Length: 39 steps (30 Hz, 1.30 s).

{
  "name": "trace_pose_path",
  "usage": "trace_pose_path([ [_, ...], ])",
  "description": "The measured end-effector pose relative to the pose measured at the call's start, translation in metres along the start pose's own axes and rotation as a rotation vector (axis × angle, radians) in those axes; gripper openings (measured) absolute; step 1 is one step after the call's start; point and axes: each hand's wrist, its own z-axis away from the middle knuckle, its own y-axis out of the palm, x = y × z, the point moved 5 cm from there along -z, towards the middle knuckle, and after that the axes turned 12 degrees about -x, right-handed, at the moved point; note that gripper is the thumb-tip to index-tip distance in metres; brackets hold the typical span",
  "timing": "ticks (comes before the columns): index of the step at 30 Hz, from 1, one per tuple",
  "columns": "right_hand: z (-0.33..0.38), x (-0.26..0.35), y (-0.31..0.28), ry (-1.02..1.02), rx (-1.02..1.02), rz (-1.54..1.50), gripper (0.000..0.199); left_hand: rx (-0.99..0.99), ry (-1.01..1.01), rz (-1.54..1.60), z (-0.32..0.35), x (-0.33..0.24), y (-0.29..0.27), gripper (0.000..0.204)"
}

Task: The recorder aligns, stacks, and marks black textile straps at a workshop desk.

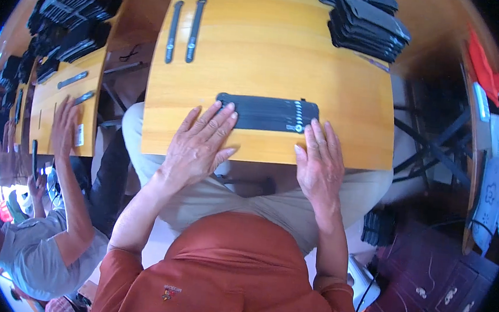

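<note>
A flat row of black straps [264,115] lies side by side across the wooden table [275,58] in front of me, with a column of pale marks near its right end. My left hand [199,145] rests its outstretched fingers on the left end of the row. At the right end, the fingertips of my right hand [321,161] touch the edge, fingers straight and close together. Neither hand is wrapped round anything. Two single black straps, one [173,33] beside the other [195,31], lie lengthwise at the far left of the table.
Stacked black bundles [368,27] sit at the table's far right corner. To the left, a co-worker [58,240] sits at another wooden table [65,118] with black piles [80,2] and loose straps. A dark red cabinet [438,288] stands at lower right.
</note>
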Motion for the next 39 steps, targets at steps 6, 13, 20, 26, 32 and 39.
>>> trace_pose_path([
  [6, -0.002, 0.001, -0.008, -0.010, 0.025, 0.046, 0.043, 0.005, 0.056, 0.005, 0.013, 0.018, -0.006, 0.066],
  [13, -0.041, 0.017, -0.020, -0.094, 0.052, 0.085, 0.032, -0.090, -0.005, 0.101, 0.016, 0.019, -0.009, 0.063],
  [20, -0.136, 0.118, 0.060, -0.254, -0.001, -0.426, 0.028, -0.414, -0.205, 0.422, 0.025, 0.040, -0.013, 0.036],
  [26, -0.184, 0.147, 0.151, -0.250, 0.061, -0.372, 0.033, -0.526, -0.311, 0.607, 0.025, 0.047, -0.014, 0.026],
  [32, -0.178, 0.130, 0.157, -0.353, 0.005, -0.212, 0.021, -0.550, -0.308, 0.594, 0.028, 0.049, -0.017, 0.027],
  [39, -0.169, 0.082, 0.057, -0.282, -0.439, -0.279, 0.015, -0.437, -0.597, 0.953, 0.034, 0.057, -0.009, 0.026],
])
